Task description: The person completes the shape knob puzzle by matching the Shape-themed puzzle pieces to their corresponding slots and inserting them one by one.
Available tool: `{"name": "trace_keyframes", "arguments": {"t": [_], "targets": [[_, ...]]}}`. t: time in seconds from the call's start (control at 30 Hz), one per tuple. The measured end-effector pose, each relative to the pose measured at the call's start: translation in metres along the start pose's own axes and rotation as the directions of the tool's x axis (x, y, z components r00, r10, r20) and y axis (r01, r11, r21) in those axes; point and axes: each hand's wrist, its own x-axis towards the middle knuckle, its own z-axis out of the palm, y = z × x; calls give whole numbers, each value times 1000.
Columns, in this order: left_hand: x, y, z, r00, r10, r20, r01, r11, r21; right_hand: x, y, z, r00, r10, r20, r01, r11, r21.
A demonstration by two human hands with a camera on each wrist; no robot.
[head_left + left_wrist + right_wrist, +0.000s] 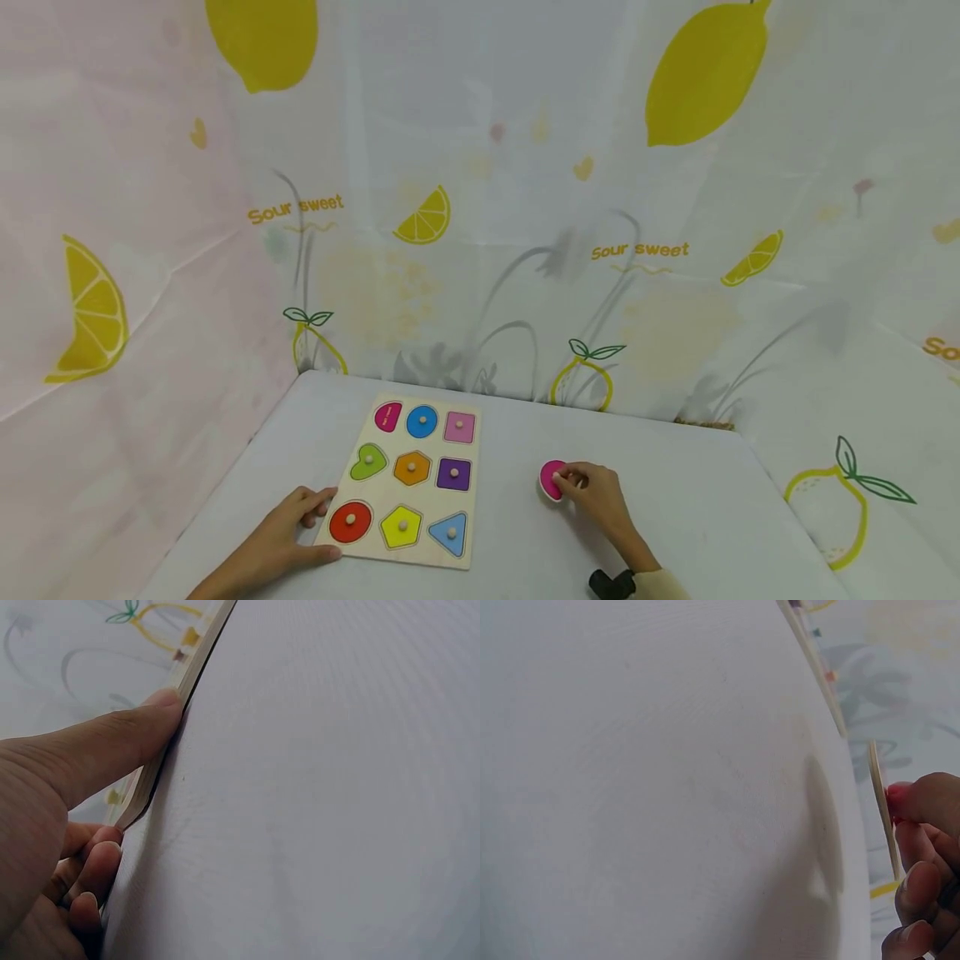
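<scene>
A wooden peg puzzle board (427, 557) lies on the table with colored shapes, most bearing small knobs. My left hand (279, 533) grips its near left corner, the thumb (124, 742) on the near edge and the fingers at the left side. To the right of the board, my right hand (600, 496) pinches a pink puzzle piece (551, 477) by its knob. Seen edge-on in the right wrist view, the piece (881, 810) is held above the table, its shadow below. At the board's top left, a pink rounded spot (387, 417) shows small print and no knob.
The white table (675, 500) meets a cloth backdrop (480, 292) printed with lemons, which rises behind it and at both sides. A black strap-like device (611, 585) sits at my right wrist by a beige sleeve (660, 586).
</scene>
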Motion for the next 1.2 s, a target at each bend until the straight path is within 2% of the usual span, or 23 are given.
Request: {"name": "trace_keyframes", "arguments": {"t": [0.17, 0.4, 0.63, 0.83, 1.2], "targets": [[-2, -2, 1, 1000, 24, -13, -24, 1000, 3, 2, -3, 4, 1000, -12, 10, 12, 1000, 7], [-2, -2, 3, 1000, 7, -3, -7, 1000, -3, 5, -8, 10, 999, -37, 14, 36, 999, 2], [-3, -2, 1, 999, 44, -2, -44, 999, -4, 12, -15, 17, 998, -48, 38, 48, 999, 16], [-3, 0, -1, 999, 38, -4, -38, 999, 3, 17, -22, 25, 995, -91, 49, 88, 995, 51], [-3, -1, 0, 999, 37, -11, -37, 999, 0, 28, -36, 38, 991, -118, 66, 116, 992, 42]]}}
